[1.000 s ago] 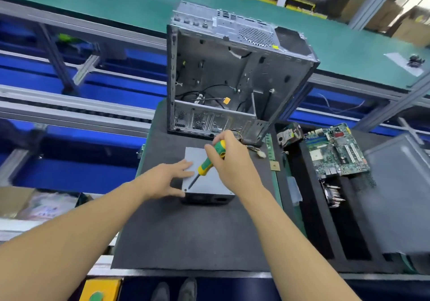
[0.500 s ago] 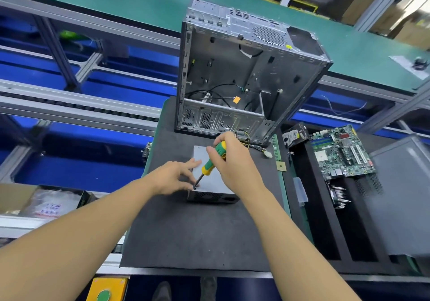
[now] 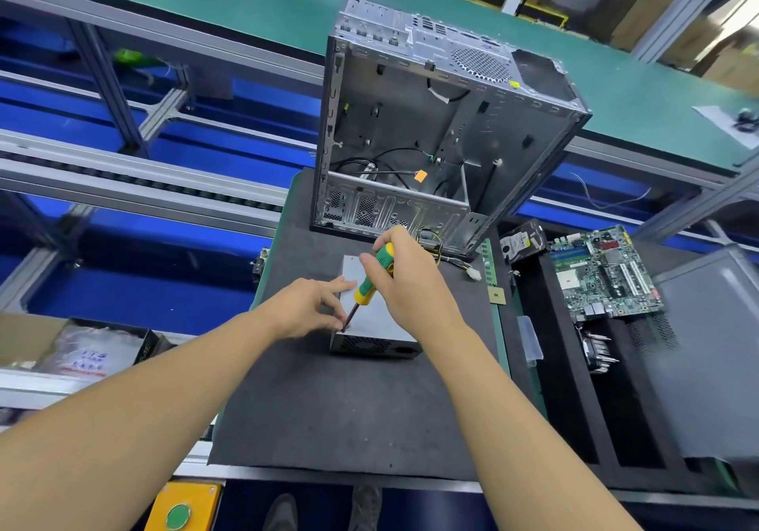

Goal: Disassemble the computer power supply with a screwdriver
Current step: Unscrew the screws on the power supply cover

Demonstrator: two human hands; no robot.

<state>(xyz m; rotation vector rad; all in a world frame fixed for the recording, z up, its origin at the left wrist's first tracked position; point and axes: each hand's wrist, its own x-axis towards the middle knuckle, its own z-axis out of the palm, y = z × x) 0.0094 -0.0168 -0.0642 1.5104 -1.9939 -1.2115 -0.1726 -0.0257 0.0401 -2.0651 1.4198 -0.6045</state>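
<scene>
The grey power supply (image 3: 380, 323) lies flat on the black mat (image 3: 328, 407), its vented side facing me. My right hand (image 3: 404, 280) grips the green-and-yellow screwdriver (image 3: 369, 280), whose tip stands on the top face at the near left corner. My left hand (image 3: 306, 309) rests against the left edge of the power supply, and its fingers touch the top beside the screwdriver tip. Yellow and black cables (image 3: 447, 257) trail from the far end of the power supply towards the case.
An empty open computer case (image 3: 431, 128) stands just behind the power supply. To the right lie a RAM stick (image 3: 488, 261), a CPU chip (image 3: 497, 295), a hard drive (image 3: 522, 241), a motherboard (image 3: 603, 272), a heatsink (image 3: 595, 352) and a grey side panel (image 3: 706, 366). A conveyor runs behind.
The screwdriver tip has slid from the middle of the top face to the near left corner. My left hand's fingers have closed in around the tip.
</scene>
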